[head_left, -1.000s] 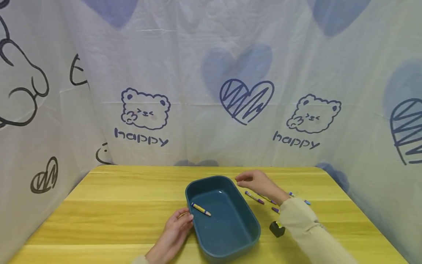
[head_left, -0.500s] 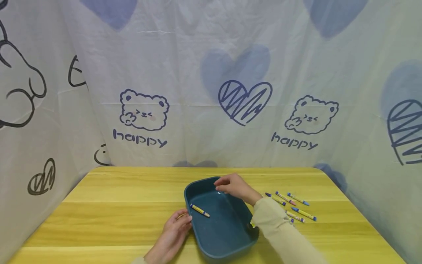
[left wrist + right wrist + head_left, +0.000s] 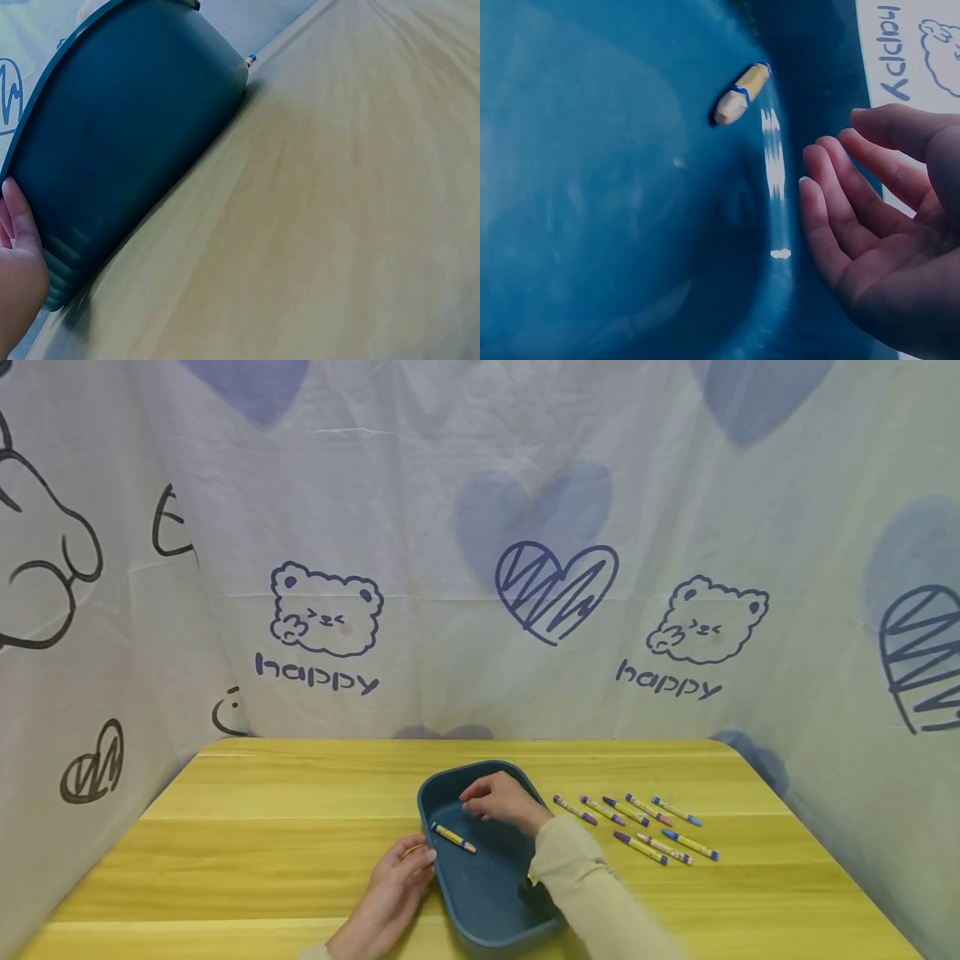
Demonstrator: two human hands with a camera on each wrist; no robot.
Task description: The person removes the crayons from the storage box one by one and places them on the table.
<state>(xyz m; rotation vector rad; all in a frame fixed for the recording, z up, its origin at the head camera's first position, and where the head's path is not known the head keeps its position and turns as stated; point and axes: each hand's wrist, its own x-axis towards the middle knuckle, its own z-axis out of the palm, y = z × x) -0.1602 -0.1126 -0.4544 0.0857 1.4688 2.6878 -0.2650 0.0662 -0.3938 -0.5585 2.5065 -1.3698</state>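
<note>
A dark teal plastic bin sits on the table, with one yellow-wrapped crayon lying inside by its left wall. My left hand rests against the bin's left side, fingers relaxed and touching the outer wall near the rim; the left wrist view shows the same hand at the wall. Over the bin's far part hovers my right hand, its fingers loosely bent with nothing between them. In the right wrist view the crayon lies apart from the fingertips.
Several crayons lie to the right of the bin in two loose rows: a back-row crayon and a front-row crayon among them. The wooden table meets a patterned cloth at the back. A dark device hangs at my right wrist.
My right hand has moved left from beyond the bin's right rim to above its inside, uncovering the crayons on the table. The left hand, bin and crayon inside stay put.
</note>
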